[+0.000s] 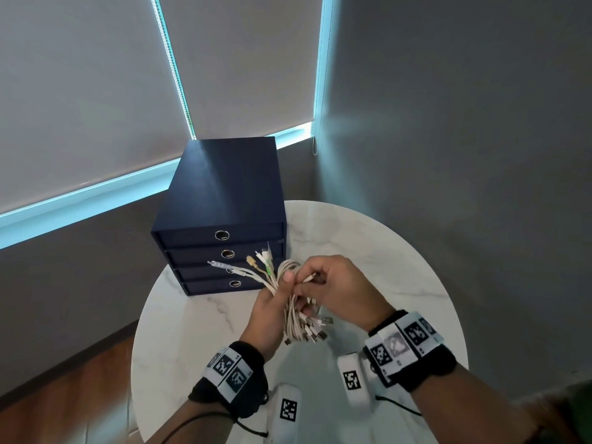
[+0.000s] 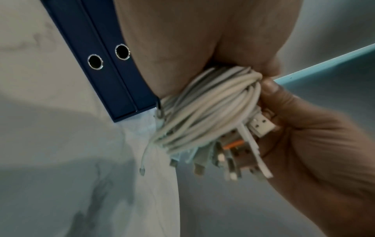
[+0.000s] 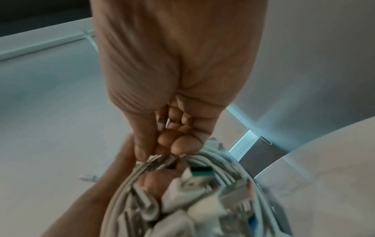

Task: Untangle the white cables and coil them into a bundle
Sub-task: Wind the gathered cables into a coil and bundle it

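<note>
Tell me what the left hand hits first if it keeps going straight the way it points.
Probably the blue drawer box. The left hand, gripping the cables, points up and away toward the box's drawer fronts; depth between them is unclear.

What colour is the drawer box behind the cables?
Dark navy blue drawer box, clearest in the head view.

The white cables [image 1: 293,312] look like smooth, matt plastic sheathing, with shiny metal plug tips at the lower end of the bundle. The round table [image 1: 384,251] has a polished, marble-like top, faintly veined. The dark blue drawer box [image 1: 221,193], centre frame, looks matt, with glossy metal ring pulls [image 1: 221,235].
</note>
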Tool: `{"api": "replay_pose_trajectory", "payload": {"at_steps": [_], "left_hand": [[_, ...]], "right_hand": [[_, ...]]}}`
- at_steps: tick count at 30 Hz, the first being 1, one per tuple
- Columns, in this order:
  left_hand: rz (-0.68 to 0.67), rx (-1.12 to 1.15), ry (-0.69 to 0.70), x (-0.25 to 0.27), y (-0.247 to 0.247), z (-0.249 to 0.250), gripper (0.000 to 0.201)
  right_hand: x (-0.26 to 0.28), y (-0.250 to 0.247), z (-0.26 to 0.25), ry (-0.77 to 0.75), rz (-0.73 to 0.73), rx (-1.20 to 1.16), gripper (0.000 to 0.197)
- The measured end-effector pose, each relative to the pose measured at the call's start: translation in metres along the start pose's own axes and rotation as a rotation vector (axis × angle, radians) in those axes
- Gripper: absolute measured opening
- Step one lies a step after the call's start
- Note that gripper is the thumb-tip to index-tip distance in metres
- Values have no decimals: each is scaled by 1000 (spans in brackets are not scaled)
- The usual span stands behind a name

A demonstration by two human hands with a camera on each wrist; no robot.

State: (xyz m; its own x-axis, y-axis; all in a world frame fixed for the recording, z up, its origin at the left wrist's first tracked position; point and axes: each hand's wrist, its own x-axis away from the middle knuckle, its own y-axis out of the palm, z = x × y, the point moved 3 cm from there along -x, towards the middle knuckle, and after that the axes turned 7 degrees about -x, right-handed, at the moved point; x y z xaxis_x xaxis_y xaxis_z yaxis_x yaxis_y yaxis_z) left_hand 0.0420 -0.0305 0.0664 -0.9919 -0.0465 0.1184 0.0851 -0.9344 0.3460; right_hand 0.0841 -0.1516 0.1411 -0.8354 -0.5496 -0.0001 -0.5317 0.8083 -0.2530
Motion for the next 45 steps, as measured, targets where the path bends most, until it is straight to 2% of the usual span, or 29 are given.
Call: {"api": "replay_pose_trajectory", "payload": {"at_steps": [1, 3, 6, 8, 10, 11, 14, 17, 18, 20, 22, 24, 26, 30, 33, 36, 39, 41, 44, 45], "left_hand": [[-64, 4, 8, 0, 2, -1, 63], [-153, 23, 22, -1, 5, -3, 55], [-134, 61, -15, -1, 10, 1, 26], [-98, 133, -79, 1, 9, 0, 8], [-100, 202, -151, 3, 7, -1, 22], [-107, 235, -186, 4, 6, -1, 27], [-103, 358, -240, 6, 9, 2, 30], [-120, 402, -235, 5, 11, 10, 42], [-107, 399, -233, 5, 10, 12, 45], [-77, 378, -238, 3, 8, 14, 44], [-48, 357, -243, -1, 3, 12, 30], [-22, 344, -265, -3, -2, 8, 9], [5, 288, -233, -3, -6, 3, 16], [158, -61, -35, -4, -22, -6, 32], [292, -392, -15, -5, -31, -9, 23], [270, -588, 1, -5, -32, -4, 21], [225, -666, -84, -6, -39, -2, 21], [244, -667, -140, -6, -42, -4, 15], [332, -711, -111, -11, -46, -10, 12], [373, -715, -110, -14, -49, -13, 11]], "right_hand": [[-3, -4, 2, -1, 11, -14, 5], [-9, -10, 7, -10, 37, -5, 12], [-13, -18, 15, -26, 83, 16, 24], [-13, -21, 25, -70, 141, 103, 26], [-14, -21, 39, -119, 171, 175, 26], [-15, -20, 45, -113, 176, 115, 26], [-14, -18, 65, 70, 142, -294, 34], [-4, -7, 79, 368, 103, -556, 64], [-3, -2, 83, 424, 78, -628, 71], [-3, 8, 88, 418, 9, -700, 78], [-3, 14, 85, 375, -2, -702, 66], [-1, 17, 82, 360, 45, -677, 38], [1, 19, 83, 362, 106, -705, 20], [1, 21, 93, 348, 209, -698, 25], [-3, 24, 103, 359, 253, -537, 21], [-7, 25, 114, 353, 237, -360, 22], [-6, 25, 116, 350, 139, -231, 16], [-5, 26, 113, 349, 104, -219, 17], [-4, 30, 106, 325, 160, -250, 13], [-1, 31, 103, 325, 204, -296, 23]]}}
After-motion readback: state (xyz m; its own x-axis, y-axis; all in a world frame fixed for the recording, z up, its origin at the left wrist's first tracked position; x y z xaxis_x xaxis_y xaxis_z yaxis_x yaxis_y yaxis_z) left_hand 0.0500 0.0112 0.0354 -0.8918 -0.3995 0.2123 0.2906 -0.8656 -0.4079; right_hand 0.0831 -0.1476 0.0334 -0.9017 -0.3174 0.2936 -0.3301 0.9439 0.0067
